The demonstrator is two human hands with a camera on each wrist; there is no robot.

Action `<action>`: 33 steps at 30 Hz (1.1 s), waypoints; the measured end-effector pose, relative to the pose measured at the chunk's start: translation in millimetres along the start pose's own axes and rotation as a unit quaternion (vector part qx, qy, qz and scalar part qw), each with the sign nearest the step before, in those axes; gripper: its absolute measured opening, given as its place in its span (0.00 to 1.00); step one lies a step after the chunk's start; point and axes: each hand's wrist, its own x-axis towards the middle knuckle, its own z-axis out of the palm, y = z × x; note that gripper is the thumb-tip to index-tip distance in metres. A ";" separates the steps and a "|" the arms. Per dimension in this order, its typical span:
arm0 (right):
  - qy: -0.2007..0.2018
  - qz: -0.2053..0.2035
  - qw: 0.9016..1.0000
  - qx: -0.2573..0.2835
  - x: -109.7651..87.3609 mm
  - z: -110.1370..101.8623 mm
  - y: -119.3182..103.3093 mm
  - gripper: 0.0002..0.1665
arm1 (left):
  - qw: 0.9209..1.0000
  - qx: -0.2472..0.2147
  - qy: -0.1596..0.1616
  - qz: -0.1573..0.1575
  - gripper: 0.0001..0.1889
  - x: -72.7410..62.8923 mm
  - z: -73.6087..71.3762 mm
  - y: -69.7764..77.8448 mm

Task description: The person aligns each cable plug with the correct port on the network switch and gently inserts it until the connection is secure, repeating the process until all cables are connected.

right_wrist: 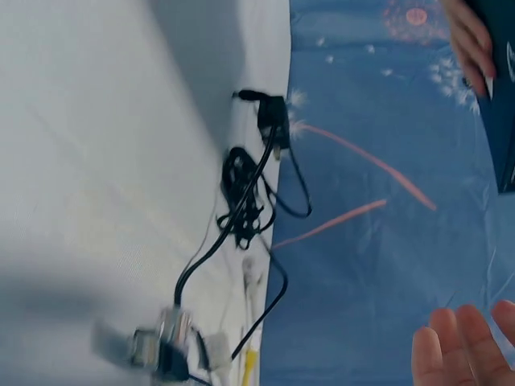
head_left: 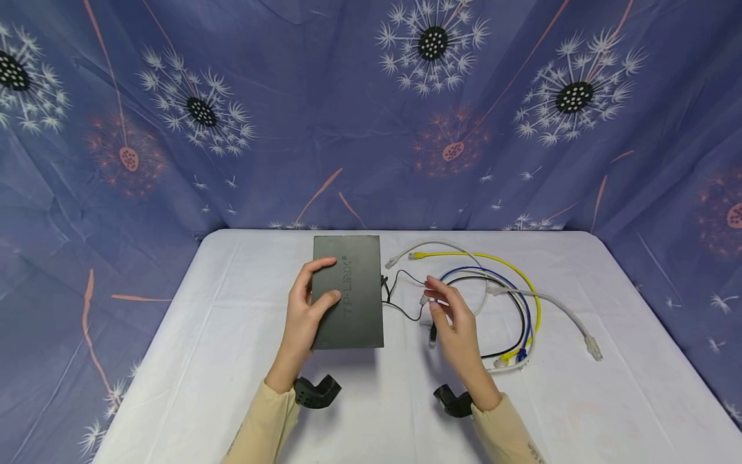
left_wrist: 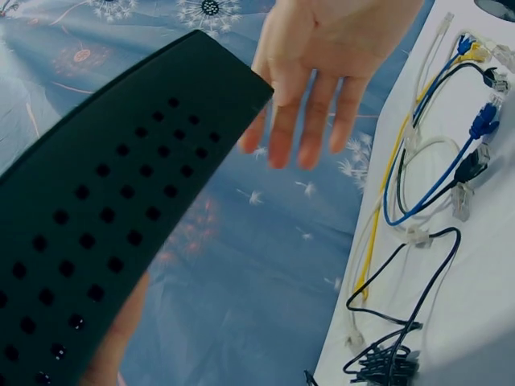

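Observation:
A flat black TP-LINK box [head_left: 362,303], which looks like a network switch, is held up by my left hand [head_left: 298,319] at its left side. The thumb lies on its top face; some fingers are hidden beneath. Rows of round vent holes show on the box [left_wrist: 105,193] in the left wrist view. To the right, my right hand [head_left: 460,328] hovers beside the network cables with nothing in it. Its fingers [left_wrist: 318,121] look straight and spread in the left wrist view. Only its fingertips [right_wrist: 459,350] appear in the right wrist view.
Looped on the white table [head_left: 232,322] lie a yellow cable [head_left: 536,303], a blue cable [head_left: 458,269] and a grey cable [head_left: 565,308]. A bundled black cord [right_wrist: 239,193] with a black adapter [right_wrist: 273,121] lies near the far edge. A patterned blue cloth [head_left: 348,129] hangs behind.

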 end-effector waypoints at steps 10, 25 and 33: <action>-0.012 0.049 0.999 -0.005 -1.0 -5.1 11.1 0.21 | 1.000 0.005 0.010 0.003 0.27 0.5 -6.2 2.2; -0.030 0.086 0.996 0.002 0.9 -5.0 20.0 0.23 | 1.000 0.016 0.021 -0.009 0.27 -0.2 -16.5 6.4; -0.048 0.117 0.992 0.014 -5.4 -13.7 55.8 0.21 | 0.999 0.021 0.023 -0.010 0.27 -1.6 -20.1 6.7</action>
